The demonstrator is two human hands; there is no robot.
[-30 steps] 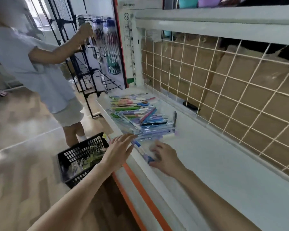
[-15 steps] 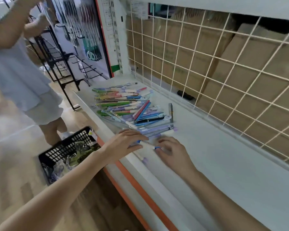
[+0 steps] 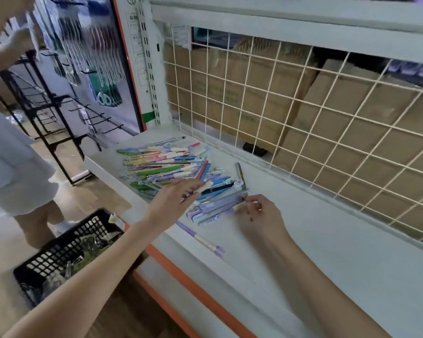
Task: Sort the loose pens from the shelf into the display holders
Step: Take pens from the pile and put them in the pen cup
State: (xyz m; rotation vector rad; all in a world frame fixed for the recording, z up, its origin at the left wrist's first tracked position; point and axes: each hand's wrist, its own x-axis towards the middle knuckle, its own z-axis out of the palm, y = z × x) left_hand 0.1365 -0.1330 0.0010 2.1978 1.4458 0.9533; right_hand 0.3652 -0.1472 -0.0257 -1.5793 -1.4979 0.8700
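Your left hand [image 3: 174,201] pinches a pen off the pile [image 3: 171,167]; right hand [image 3: 261,211] pinches the pile's near lilac pens [image 3: 220,206], steadying them

The shelf [image 3: 327,252] looks smooth, matt white, with a white-coated wire grid [image 3: 303,113] behind it. Boxes [image 3: 340,106] are dull brown cardboard. The pens [image 3: 161,164] look like glossy plastic. The basket [image 3: 66,250] is black perforated plastic; the floor [image 3: 122,320] wood-grained.

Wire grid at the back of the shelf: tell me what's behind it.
Behind the wire grid stand brown cardboard boxes, side by side, with faint print I cannot read. A small dark object sits at their base. What the boxes contain is hidden.
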